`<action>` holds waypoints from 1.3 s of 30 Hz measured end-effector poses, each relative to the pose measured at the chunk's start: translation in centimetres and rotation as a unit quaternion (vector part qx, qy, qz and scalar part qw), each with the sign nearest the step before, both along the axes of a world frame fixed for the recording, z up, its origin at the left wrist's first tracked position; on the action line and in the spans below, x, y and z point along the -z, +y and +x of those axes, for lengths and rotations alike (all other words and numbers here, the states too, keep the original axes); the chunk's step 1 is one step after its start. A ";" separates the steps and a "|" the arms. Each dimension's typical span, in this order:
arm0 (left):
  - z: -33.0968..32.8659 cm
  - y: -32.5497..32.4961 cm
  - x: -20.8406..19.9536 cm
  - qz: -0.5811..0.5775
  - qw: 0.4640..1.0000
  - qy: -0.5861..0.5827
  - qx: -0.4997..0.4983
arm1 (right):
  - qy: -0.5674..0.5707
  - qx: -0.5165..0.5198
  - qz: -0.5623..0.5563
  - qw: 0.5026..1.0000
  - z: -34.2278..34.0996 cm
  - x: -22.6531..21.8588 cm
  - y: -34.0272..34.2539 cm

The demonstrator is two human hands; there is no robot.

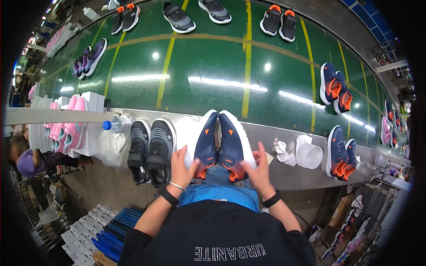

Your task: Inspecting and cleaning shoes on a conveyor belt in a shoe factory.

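Two navy sneakers (205, 145) with orange linings and white soles lie in front of me at the bench edge, toes pointing away. They rest tilted on their sides, uppers facing each other and soles outward. My left hand (180, 167) is closed at the heel of the left sneaker, its thumb over the heel and its fingers along the sole. At the right sneaker (231, 146), my right hand (260, 172) has its thumb against the heel, while its fingers are spread and stretched upward. Beside my left hand stands a pair of black-grey sneakers (161, 148).
A green belt (213, 62) with yellow lines carries several pairs of shoes. On the steel bench are a bottle (120, 124), crumpled paper (285, 153), a white roll (309, 156) and another navy-orange pair (337, 155). Pink shoes (75, 124) sit left; stacked boxes (88, 230) lie below.
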State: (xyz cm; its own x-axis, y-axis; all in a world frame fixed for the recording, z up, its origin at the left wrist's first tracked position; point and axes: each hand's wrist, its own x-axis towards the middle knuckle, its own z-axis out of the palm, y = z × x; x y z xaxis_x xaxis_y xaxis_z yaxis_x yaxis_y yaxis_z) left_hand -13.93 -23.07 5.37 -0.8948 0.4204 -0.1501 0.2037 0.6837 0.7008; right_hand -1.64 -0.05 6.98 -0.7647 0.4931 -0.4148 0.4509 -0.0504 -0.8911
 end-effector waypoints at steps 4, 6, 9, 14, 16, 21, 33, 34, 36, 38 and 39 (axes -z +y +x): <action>-2.9 -0.2 1.9 0.004 0.982 -0.188 -0.013 | 0.058 -0.060 -0.052 0.995 -0.3 5.5 2.7; -2.7 -0.4 2.2 -0.024 0.974 -0.225 -0.015 | 0.015 -0.160 -0.032 0.987 -0.8 5.7 3.3; -2.9 -0.8 3.1 0.034 0.976 -0.215 -0.001 | 0.030 -0.143 -0.082 0.986 -1.2 5.3 3.6; -3.3 -1.3 4.5 0.173 0.934 -0.310 -0.048 | 0.011 -0.092 -0.203 0.975 -1.7 3.2 4.3; -3.9 -0.7 2.8 0.216 0.849 -0.469 -0.108 | -0.009 -0.074 -0.201 0.977 -1.3 2.9 4.7; -4.2 -0.5 1.4 0.227 0.843 -0.465 -0.145 | -0.041 -0.026 -0.243 0.969 -1.6 1.7 4.9; -6.4 2.4 -1.9 0.300 0.826 -0.453 -0.150 | -0.016 0.067 -0.233 0.970 -2.4 1.3 4.5; -6.6 2.4 -1.6 0.300 0.826 -0.454 -0.148 | -0.015 0.069 -0.232 0.970 -2.6 1.4 4.5; -7.0 2.4 -1.2 0.317 0.815 -0.454 -0.169 | -0.007 0.101 -0.265 0.959 -3.0 1.6 4.4; -6.9 3.2 -1.4 0.333 0.791 -0.478 -0.187 | 0.030 0.107 -0.308 0.945 -3.3 1.7 4.2; -7.1 3.4 -1.7 0.349 0.766 -0.500 -0.204 | 0.066 0.112 -0.350 0.928 -3.5 1.7 4.2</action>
State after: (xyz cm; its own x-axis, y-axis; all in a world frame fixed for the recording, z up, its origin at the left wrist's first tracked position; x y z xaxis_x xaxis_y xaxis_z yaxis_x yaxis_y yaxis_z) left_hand -21.03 -19.71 7.12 -0.5574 0.4275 -0.7117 -0.8043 -0.0655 0.5905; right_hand -5.15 4.18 5.28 -0.7422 0.2916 -0.6034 0.2486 -0.7163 -0.6520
